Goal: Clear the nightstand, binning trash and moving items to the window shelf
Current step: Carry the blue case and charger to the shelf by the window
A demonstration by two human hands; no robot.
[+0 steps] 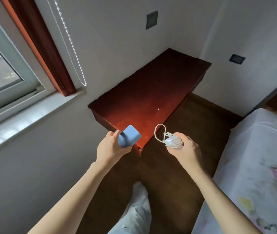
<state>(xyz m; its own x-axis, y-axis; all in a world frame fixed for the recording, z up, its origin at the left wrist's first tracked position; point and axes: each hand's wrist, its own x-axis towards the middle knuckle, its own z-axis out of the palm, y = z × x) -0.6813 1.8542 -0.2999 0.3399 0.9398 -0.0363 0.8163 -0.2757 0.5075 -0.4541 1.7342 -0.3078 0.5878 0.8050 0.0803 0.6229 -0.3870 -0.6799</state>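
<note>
Both my hands are raised over the near corner of the nightstand (pixel 147 92): left hand (pixel 111 147) fingers curled round a blue block (pixel 129 136), right hand (pixel 185 147) pinching a white charger (pixel 172 141) wrapped in its cord.

Bed (pixel 259 166): at the right edge, covered by a white sheet printed with pink and yellow flowers; taken as landmark.

Wooden floor (pixel 176 174): dark brown boards, running along the left side of the bed.

Wall plate (pixel 237 58): dark, rectangular, on the white wall beyond the head of the bed.

Second wall plate (pixel 152 20): dark, rectangular, higher up on the wall, far left of the bed.

Bead cord (pixel 73 49): white, hanging in a loop down the wall, well left of the bed.

Window (pixel 1 68): pale frame with glass, farthest from the bed, at the left edge.

Window trim (pixel 38 46): reddish-brown wood, between the glass and the bead cord.
</note>
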